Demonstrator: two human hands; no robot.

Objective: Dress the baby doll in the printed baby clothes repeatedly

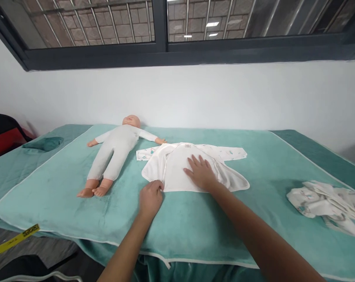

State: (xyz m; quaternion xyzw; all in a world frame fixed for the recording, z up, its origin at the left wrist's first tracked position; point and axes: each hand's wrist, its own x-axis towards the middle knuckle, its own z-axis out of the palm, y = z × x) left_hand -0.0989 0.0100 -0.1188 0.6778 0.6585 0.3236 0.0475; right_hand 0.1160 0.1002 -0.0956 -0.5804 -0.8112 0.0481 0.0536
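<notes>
Two bare hands work over a white baby shirt (177, 168), which lies spread out near the middle of a mint-green mat (180, 227), its sleeves pointing to about 10 and 2 o'clock. Taking the shirt as the clock's centre, the mat's far edge runs along a white wall (195, 94) at 12, below a dark window frame (162, 51). Its white-piped near edge crosses at 6, with a broad strip of mat between it and the shirt's hem. A wider stretch runs towards 4, as far as a crumpled patterned cloth (321, 199). Room is tighter towards 10, where a doll (118, 139) in white lies on its back; one doll hand ends just beside the shirt, and whether they touch is unclear.

The left hand (151, 197), at 7, is curled, thumb and fingers pinching the hem's corner. The right hand (202, 172), just right of centre, lies flat on the shirt, fingers spread and pointing to about 11.
</notes>
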